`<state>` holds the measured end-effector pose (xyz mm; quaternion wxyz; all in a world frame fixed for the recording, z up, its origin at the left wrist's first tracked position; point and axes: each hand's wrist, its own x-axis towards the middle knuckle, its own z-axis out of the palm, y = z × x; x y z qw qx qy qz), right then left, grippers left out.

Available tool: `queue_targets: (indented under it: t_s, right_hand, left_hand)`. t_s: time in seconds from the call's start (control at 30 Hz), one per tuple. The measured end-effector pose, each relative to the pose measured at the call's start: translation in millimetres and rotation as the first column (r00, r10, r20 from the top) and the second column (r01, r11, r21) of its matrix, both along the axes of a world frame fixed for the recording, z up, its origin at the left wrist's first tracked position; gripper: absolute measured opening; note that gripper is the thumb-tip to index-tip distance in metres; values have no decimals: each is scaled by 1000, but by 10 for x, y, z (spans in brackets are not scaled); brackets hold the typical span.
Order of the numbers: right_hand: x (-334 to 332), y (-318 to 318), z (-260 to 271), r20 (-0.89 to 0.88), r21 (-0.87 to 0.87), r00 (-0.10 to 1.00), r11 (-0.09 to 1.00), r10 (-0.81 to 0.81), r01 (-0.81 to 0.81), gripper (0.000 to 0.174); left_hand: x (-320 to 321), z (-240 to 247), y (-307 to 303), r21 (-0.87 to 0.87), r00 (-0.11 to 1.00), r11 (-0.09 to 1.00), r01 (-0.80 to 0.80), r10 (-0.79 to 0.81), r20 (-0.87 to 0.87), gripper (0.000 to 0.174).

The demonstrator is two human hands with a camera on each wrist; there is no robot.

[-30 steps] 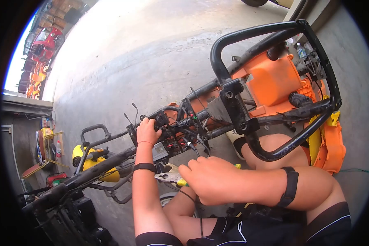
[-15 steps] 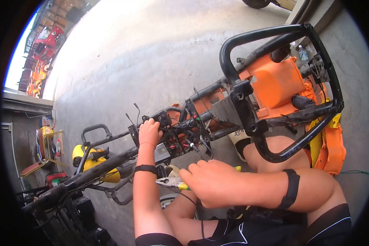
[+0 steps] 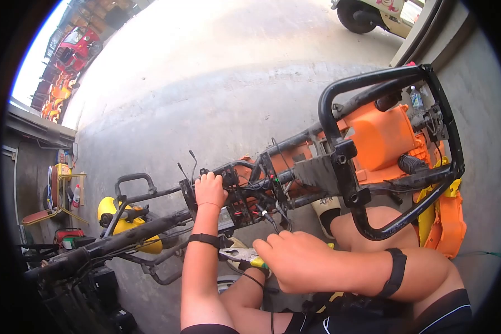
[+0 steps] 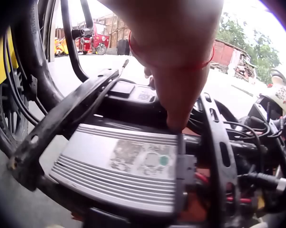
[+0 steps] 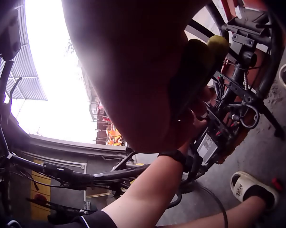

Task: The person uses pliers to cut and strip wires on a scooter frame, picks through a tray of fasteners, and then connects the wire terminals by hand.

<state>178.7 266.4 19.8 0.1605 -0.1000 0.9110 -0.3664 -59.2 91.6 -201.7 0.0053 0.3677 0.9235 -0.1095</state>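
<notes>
Yellow-handled pliers [image 3: 242,256] are being gripped in R hand [image 3: 303,261], fingers curled round them, tip aimed twd L forearm [image 3: 199,273]. L hand [image 3: 210,190] is being rested on black frame [image 3: 117,240], next to silver finned box [image 4: 114,161]; fingertips hidden, so pinch or no can't be told. Wiring [image 3: 265,215] is being carried on frame, w/ orange housing [image 3: 381,139] farther R. Far L, yellow part [image 3: 129,224] is being overlapped by frame.
</notes>
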Motion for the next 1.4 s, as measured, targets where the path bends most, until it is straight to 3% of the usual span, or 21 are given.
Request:
queue_targets:
  t_s: [0.13, 0.23, 0.3, 0.4, 0.53, 0.63, 0.7, 0.77, 0.87, 0.93, 1.07, 1.17, 1.4]
  right_hand:
    - [10, -3, -2, 9, 19, 1000, 1000, -13, 12, 37]
    - [31, 28, -18, 17, 48, 1000, 999, -13, 12, 40]
    - [29, 64, -4, 22, 60, 1000, 998, -15, 14, 39]
    - [19, 84, 16, 30, 41, 999, 999, -28, 26, 39]
    - [15, 73, 8, 10, 3, 1000, 1000, -28, 28, 38]
    - [38, 50, -25, -17, 23, 1000, 999, -22, 22, 47]
    - [49, 36, -45, -10, 15, 999, 999, -30, 31, 47]
    - [38, 54, -66, -15, 17, 999, 999, -30, 30, 47]
    - [31, 78, -69, -3, 49, 1000, 998, -27, 27, 47]
    - [31, 92, -58, -16, 12, 999, 999, -31, 31, 48]
    - [25, 113, -21, -25, -13, 1000, 1000, -14, 13, 50]
    - [19, 115, -14, -44, 9, 999, 1000, -10, 10, 40]
    - [0, 138, -4, -36, 13, 999, 1000, -15, 16, 39]
  left_hand:
    - [87, -88, 115, 43, 980, 981, -189, 191, -48, 22]
    - [110, -83, 91, 35, 976, 981, -193, 195, -92, 24]
    - [117, -88, -20, 48, 981, 984, -172, 175, -78, 21]
    - [104, -165, -158, 188, 994, 982, 20, 1, -108, 14]
    - [22, -121, -155, 169, 995, 981, 100, -93, -47, 19]
    - [9, -104, -21, 97, 998, 995, 32, -37, 52, 17]
    - [37, -124, 52, 88, 984, 982, -167, 161, 72, 18]
    - [47, -90, 96, 57, 978, 979, -194, 189, 87, 10]
    - [-12, -124, 27, 55, 992, 991, -122, 119, 42, 19]
    - [-87, -44, -25, 46, 992, 999, 23, -29, 126, 17]
    - [-152, 31, -52, 54, 982, 995, 84, -92, 167, 16]
    - [-189, 34, -108, 81, 972, 986, 144, -156, 178, 15]
    - [-195, -128, -225, 202, 965, 955, 218, -242, 104, 16]
